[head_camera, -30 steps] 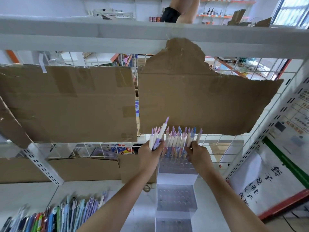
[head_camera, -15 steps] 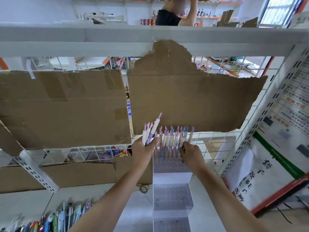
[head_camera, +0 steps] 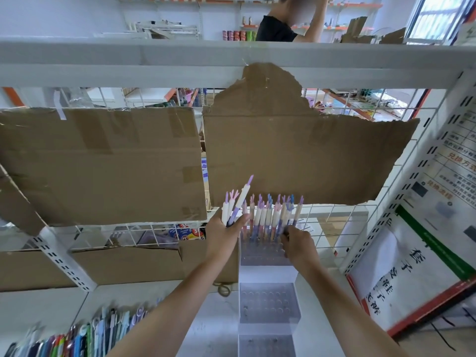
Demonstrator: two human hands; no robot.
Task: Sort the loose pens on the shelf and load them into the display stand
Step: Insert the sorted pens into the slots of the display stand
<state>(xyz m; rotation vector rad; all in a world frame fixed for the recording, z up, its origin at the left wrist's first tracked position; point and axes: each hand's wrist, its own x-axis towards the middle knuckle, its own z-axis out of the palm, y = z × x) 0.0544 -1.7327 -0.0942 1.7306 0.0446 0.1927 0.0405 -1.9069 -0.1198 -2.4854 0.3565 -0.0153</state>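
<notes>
**Plastic pens, light and slick, going into a clear tiered stand**

Plastic is the material throughout: the display stand [head_camera: 268, 302] is a clear stepped block drilled with round sockets, and its top tier already carries a row of upright pastel pens [head_camera: 270, 217] with branched, antler-like caps. Just left of that tier, the left hand [head_camera: 224, 235] grips a small bundle of pens [head_camera: 235, 207], fingers curled round the lower barrels. At the tier's right end, the right hand [head_camera: 296, 240] pinches the barrel of one standing pen. Such pens look light, stiff and smooth, so likely slippery in a bunch; the thin cap prongs seem fragile, so the barrel is the safer hold. More loose pens [head_camera: 77, 336] lie on the shelf, well left of the stand and below it.
</notes>
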